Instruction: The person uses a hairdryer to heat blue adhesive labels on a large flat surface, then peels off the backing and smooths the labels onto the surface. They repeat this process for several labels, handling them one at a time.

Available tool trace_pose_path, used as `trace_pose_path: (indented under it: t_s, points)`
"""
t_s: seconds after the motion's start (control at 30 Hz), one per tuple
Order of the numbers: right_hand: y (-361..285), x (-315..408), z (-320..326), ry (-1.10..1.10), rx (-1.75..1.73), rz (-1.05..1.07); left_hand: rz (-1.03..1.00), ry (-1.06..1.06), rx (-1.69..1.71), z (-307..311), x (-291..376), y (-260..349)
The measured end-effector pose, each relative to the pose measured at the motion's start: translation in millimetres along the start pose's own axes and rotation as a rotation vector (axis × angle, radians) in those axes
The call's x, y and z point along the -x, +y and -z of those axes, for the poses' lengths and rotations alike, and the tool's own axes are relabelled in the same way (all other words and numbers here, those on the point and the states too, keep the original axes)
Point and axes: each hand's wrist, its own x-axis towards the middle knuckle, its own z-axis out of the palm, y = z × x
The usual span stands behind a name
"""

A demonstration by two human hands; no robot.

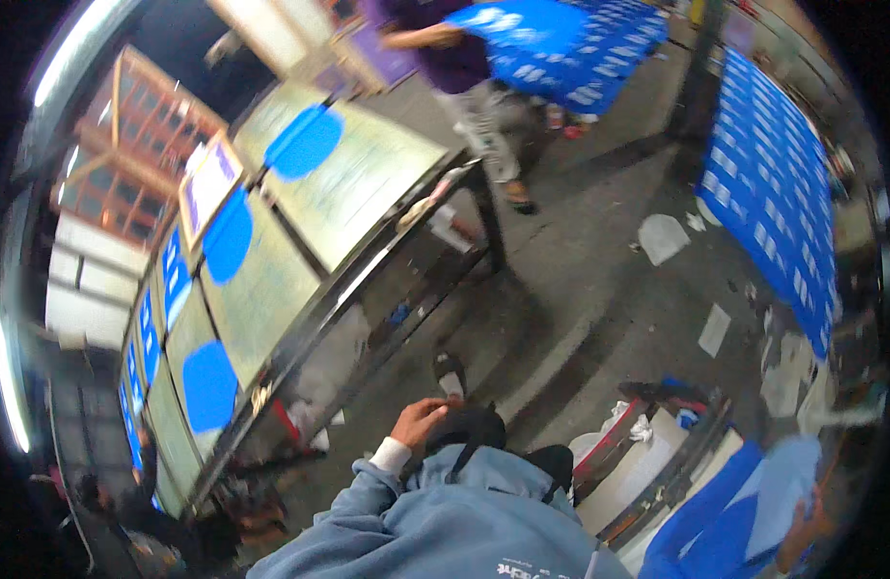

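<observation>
My left hand (419, 422) is in front of my body, over my dark trousers, its fingers loosely bent and close together. I see nothing held in it, though its underside is hidden. A white cuff (390, 454) and a grey-blue sweatshirt sleeve (358, 492) lead to it. My right hand is out of view. Ahead and to the left runs a long slanted printing table (271, 318) with blue cut fabric pieces (212, 387) laid flat on its panels. Some farther pieces bear white prints.
A person in a dark shirt (459, 65) holds a large blue printed fabric sheet (539, 51). Another blue printed sheet (770, 195) hangs at right. Blurred hand (803, 532) beside blue cloth (705, 517), lower right. Paper scraps (663, 239) litter the floor. A framed screen (209, 189) stands on the table.
</observation>
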Motion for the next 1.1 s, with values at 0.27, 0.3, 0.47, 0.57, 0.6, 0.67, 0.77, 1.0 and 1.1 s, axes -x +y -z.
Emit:
trace_pose_path:
  t_s: [0.27, 0.3, 0.47, 0.57, 0.6, 0.67, 0.77, 1.0, 1.1]
  points:
    - [-700, 45, -228, -1.018, -0.395, 1.249, -0.083, 0.276, 0.192, 149, -30, -9]
    - [-770, 69, -245, -1.152, -0.402, 1.318, -0.075, 0.336, 0.201, 176, -31, 2]
    - [-1006, 211, -345, -1.008, -0.733, 1.891, -0.017, 0.623, 0.449, 268, -10, 1]
    - [-1067, 299, -400, -0.955, -0.799, 2.102, -0.015, 0.836, 0.631, 285, 9, -14]
    - [-1075, 322, -423, -0.958, -0.795, 2.176, 0.011, 0.902, 0.693, 285, 18, -12]
    - [-1074, 358, -478, -0.953, -0.740, 2.313, 0.062, 1.030, 0.812, 278, 26, -15]
    - [-1039, 378, -591, -1.018, -0.404, 2.439, 0.108, 1.124, 0.675, 278, 26, -5]
    - [-1012, 381, -621, -1.022, -0.435, 2.068, -0.106, 1.259, 1.009, 285, -9, 3]
    - [-1011, 389, -641, -0.718, -0.519, 2.109, -0.200, 1.132, 1.246, 309, -26, 3]
